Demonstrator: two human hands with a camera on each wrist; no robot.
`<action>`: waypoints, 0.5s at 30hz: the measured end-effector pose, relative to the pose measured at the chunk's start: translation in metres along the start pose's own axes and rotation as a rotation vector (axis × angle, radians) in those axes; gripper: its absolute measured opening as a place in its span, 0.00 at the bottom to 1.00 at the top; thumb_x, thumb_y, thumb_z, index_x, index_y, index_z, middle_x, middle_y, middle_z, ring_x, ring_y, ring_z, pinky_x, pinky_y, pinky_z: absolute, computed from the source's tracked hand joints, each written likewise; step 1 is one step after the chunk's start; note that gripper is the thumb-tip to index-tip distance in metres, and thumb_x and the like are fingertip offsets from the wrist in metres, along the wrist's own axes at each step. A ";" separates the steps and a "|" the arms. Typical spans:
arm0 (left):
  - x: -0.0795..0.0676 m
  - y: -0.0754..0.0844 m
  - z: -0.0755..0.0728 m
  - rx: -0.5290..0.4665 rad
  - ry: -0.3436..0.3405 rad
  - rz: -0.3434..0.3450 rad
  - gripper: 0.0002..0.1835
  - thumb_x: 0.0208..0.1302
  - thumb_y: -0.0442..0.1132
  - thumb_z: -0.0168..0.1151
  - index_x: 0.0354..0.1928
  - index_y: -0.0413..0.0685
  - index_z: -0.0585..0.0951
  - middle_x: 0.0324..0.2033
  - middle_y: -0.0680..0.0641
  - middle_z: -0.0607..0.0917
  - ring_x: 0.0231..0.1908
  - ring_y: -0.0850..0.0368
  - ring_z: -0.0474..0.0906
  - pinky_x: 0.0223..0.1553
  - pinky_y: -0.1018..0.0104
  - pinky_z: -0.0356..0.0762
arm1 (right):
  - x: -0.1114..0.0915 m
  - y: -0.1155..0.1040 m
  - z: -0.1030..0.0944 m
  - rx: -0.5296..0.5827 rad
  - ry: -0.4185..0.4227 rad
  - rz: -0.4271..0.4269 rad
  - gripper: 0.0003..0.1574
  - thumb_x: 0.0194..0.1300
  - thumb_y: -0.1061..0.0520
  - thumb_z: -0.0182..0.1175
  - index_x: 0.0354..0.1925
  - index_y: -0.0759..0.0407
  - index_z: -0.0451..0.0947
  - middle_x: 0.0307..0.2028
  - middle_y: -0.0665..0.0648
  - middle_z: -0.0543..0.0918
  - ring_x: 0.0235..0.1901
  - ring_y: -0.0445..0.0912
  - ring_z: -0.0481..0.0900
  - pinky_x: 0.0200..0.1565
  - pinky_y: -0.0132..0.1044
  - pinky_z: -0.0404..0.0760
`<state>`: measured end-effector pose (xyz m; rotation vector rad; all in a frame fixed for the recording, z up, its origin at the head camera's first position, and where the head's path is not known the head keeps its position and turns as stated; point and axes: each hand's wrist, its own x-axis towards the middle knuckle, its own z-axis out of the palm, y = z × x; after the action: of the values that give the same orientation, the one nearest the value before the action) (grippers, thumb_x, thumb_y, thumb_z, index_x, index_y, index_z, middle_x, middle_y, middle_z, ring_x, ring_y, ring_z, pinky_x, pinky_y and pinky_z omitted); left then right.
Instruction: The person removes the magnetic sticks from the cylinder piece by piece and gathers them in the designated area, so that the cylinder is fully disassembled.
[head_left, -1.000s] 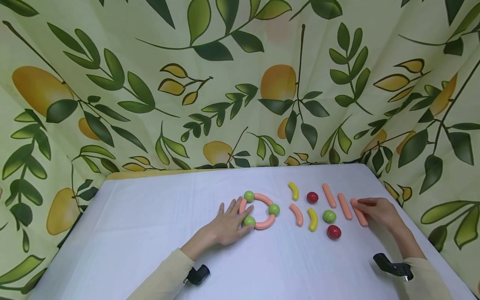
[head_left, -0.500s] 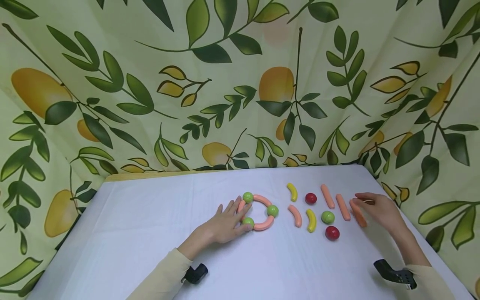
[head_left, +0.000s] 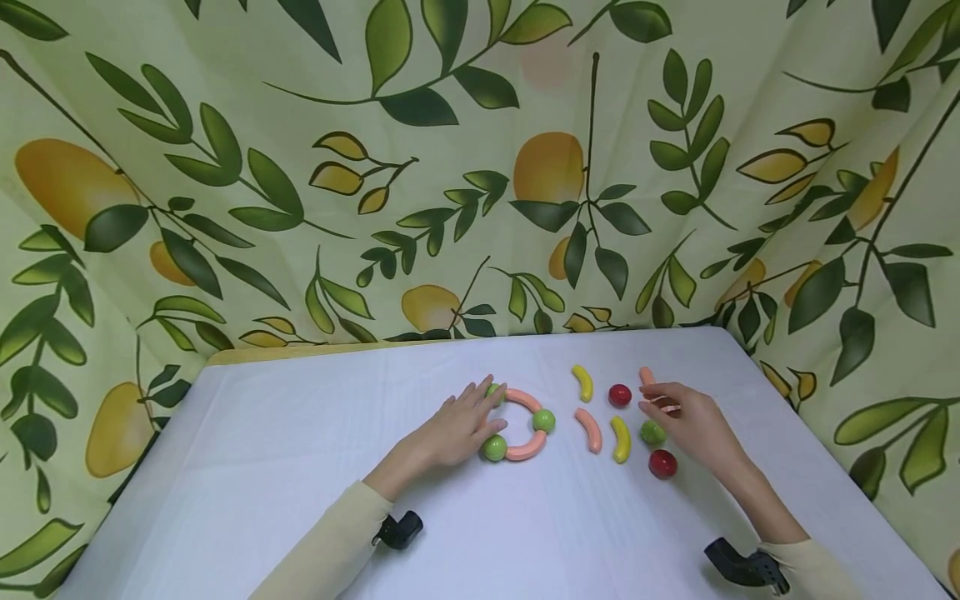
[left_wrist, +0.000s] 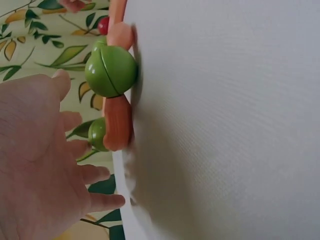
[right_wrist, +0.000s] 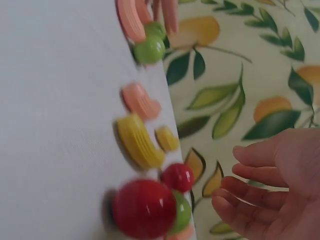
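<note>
A ring of toy pieces [head_left: 524, 399] lies on the white table [head_left: 315, 417], and it looks all but finished, judging from how it lies: green balls sit at its 11, 3 and 7 o'clock, with curved pink sausages at 1 and 5 o'clock. The left hand [head_left: 452, 425] covers its 9 o'clock side, where the left wrist view shows another sausage [left_wrist: 118, 125] meeting a green ball [left_wrist: 111, 71]; whether every joint there is closed I cannot tell.

Pieces outside the ring, toward 3 o'clock, seem left over or unused: two bananas [head_left: 621, 440], a bent sausage [head_left: 588, 430], two red balls [head_left: 663, 464], a loose green ball [head_left: 652, 432] and a straight sausage [head_left: 647, 375], with more pink showing behind the right hand [head_left: 693, 425].

The left hand's fingers are straight and spread, gripping nothing. The right hand, at 1 o'clock from the nearer red ball, has relaxed, slightly bent fingers and grasps nothing in the right wrist view.

No brand, label or writing can be read on any piece or on the black wrist cameras [head_left: 400, 531].
</note>
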<state>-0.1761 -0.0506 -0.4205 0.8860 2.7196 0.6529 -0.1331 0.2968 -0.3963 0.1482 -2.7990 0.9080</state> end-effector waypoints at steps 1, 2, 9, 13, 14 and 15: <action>0.001 -0.001 0.000 0.001 -0.001 0.004 0.32 0.77 0.58 0.39 0.77 0.54 0.55 0.77 0.45 0.49 0.74 0.38 0.47 0.69 0.36 0.49 | 0.001 -0.006 0.004 0.012 -0.009 -0.016 0.19 0.61 0.63 0.67 0.50 0.72 0.79 0.41 0.67 0.84 0.37 0.56 0.83 0.36 0.47 0.85; 0.001 -0.002 0.000 0.003 0.001 0.011 0.32 0.77 0.57 0.39 0.76 0.53 0.56 0.76 0.46 0.50 0.73 0.37 0.47 0.68 0.35 0.50 | 0.001 -0.011 0.007 0.027 -0.016 -0.033 0.19 0.61 0.64 0.67 0.50 0.71 0.80 0.41 0.66 0.85 0.37 0.55 0.83 0.36 0.46 0.85; 0.002 -0.007 0.000 0.023 0.023 0.031 0.30 0.77 0.55 0.39 0.75 0.53 0.60 0.76 0.48 0.53 0.72 0.35 0.51 0.67 0.33 0.51 | 0.006 -0.036 0.038 0.103 -0.101 -0.103 0.20 0.62 0.61 0.67 0.52 0.67 0.80 0.45 0.62 0.84 0.41 0.51 0.84 0.41 0.44 0.85; 0.002 -0.006 -0.001 0.030 0.020 0.034 0.28 0.78 0.52 0.41 0.75 0.53 0.60 0.76 0.48 0.54 0.72 0.36 0.52 0.67 0.34 0.52 | 0.007 -0.050 0.059 0.127 -0.161 -0.112 0.24 0.61 0.60 0.68 0.55 0.65 0.79 0.47 0.61 0.84 0.40 0.49 0.83 0.40 0.39 0.85; 0.002 -0.006 -0.001 0.038 0.021 0.036 0.28 0.78 0.51 0.42 0.75 0.53 0.60 0.76 0.48 0.54 0.72 0.36 0.53 0.67 0.34 0.52 | 0.008 -0.053 0.064 0.123 -0.173 -0.113 0.25 0.61 0.60 0.69 0.55 0.65 0.78 0.48 0.61 0.83 0.40 0.48 0.83 0.40 0.38 0.85; 0.002 -0.005 -0.001 0.044 0.022 0.038 0.27 0.78 0.50 0.42 0.75 0.53 0.60 0.76 0.48 0.54 0.72 0.36 0.54 0.67 0.35 0.53 | 0.008 -0.056 0.068 0.116 -0.179 -0.107 0.26 0.60 0.60 0.70 0.56 0.64 0.78 0.49 0.61 0.83 0.40 0.47 0.83 0.40 0.37 0.85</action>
<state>-0.1809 -0.0538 -0.4220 0.9480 2.7526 0.6160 -0.1432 0.2109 -0.4163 0.4113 -2.8657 1.0811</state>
